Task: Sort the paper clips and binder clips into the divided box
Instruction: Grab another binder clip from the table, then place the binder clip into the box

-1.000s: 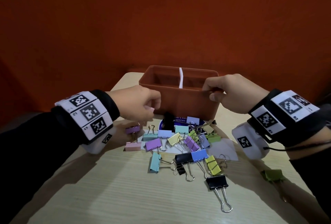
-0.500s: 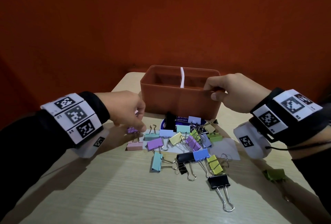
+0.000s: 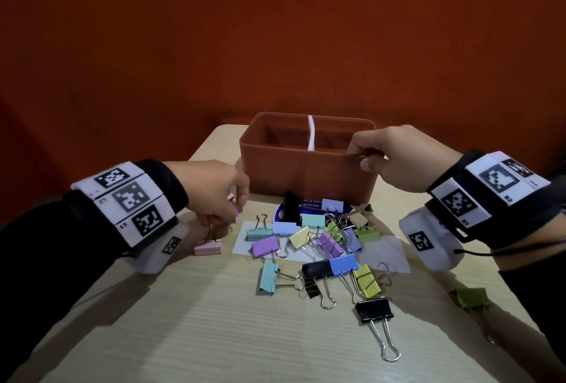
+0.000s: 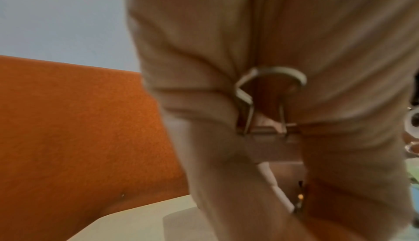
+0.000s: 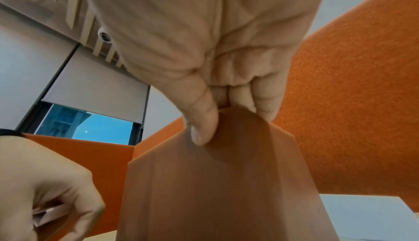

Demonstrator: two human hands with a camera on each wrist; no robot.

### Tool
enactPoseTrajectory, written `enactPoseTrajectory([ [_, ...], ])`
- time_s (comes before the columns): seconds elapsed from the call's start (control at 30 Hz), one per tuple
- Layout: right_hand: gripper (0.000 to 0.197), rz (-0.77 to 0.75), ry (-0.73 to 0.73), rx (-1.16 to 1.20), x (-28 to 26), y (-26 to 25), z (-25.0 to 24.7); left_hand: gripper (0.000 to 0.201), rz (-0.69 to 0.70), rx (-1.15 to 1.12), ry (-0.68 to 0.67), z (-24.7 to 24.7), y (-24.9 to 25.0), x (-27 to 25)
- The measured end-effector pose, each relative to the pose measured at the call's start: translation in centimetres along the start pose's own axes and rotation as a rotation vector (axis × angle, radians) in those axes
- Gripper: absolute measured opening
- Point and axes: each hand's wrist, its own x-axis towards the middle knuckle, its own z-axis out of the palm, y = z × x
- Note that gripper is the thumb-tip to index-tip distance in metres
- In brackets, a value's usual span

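The left hand [image 3: 214, 192] has its grip closed on a small binder clip with a pale body and wire handles [image 4: 269, 112]: the left wrist view shows the handle loop and the clip body pinched between thumb and curled fingers, a detail the head view hides behind the knuckles, where only a trace of lilac shows at the fingertips. The right hand [image 3: 395, 157] grasps the near right rim of the brown rectangular plastic box [image 3: 306, 171]; the right wrist view shows the thumb [image 5: 201, 119] pressed flat on the outer wall with the fingers hooked over the edge inside, and it also takes in the left hand [image 5: 45, 182] low at the left. Only the head view shows the white divider strip [image 3: 311, 131] splitting the box into a left and a right compartment; the contents of either cannot be told. The box stands at the far side of the light wood-grain tabletop [image 3: 214, 336]. In front of it lies a loose heap of coloured binder clips [image 3: 318, 248], partly on a white sheet of paper [image 3: 386, 255]. A pink binder clip [image 3: 208, 249] lies just below the left hand, a large black binder clip [image 3: 374, 309] nearest the viewer, and a green binder clip [image 3: 470, 297] apart at the right edge.
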Motion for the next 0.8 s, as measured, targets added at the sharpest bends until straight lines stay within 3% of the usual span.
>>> enactPoseTrajectory([
  [0.2, 0.016, 0.005, 0.004, 0.004, 0.0, -0.1, 0.0, 0.022, 0.079, -0.082, 0.049, -1.5, 0.8, -1.2],
  [0.53, 0.017, 0.022, 0.002, -0.028, -0.1, -0.3, -0.2, 0.014, 0.502, -0.398, 0.483, -4.8, 8.3, -1.8],
  [0.67, 0.018, 0.024, 0.024, -0.059, -0.3, -0.4, -0.2, 0.015, 0.500, -0.272, 0.682, -4.6, 10.3, 0.7],
  [0.77, 0.019, 0.034, 0.013, -0.059, -0.2, -0.4, -0.2, 0.008, 0.445, -0.125, 0.659, -3.9, 10.2, 2.9],
  [0.8, 0.019, 0.033, 0.008, -0.054, -0.2, -0.3, -0.2, 0.013, 0.426, -0.105, 0.639, -3.7, 10.1, 3.4],
])
